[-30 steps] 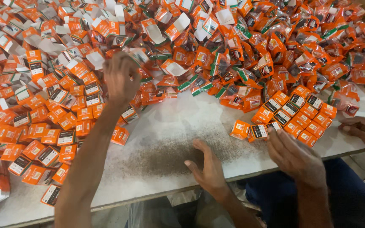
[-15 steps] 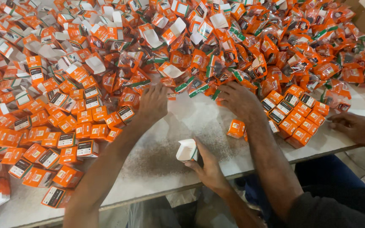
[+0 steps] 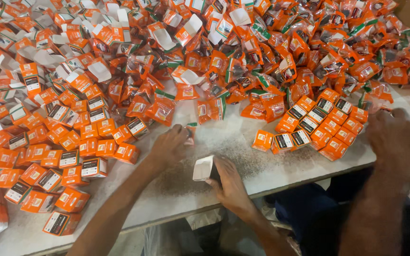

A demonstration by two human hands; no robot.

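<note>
Small open carton, white on its inner faces with its flaps up, sits near the front edge of the white table, just below the middle of the view. Its mouth faces about ten o'clock. The right hand grips it from the four o'clock side, fingers curled round its dark far side. At ten o'clock from the carton the left hand lies knuckles up, fingers bent over an orange sachet whose edge just shows at its fingertips. Dark fine powder dusts the tabletop between both hands. Closed orange cartons lie in rows at nine o'clock; loose sachets pile at twelve to two o'clock. Another person's hand rests at three o'clock.
</note>
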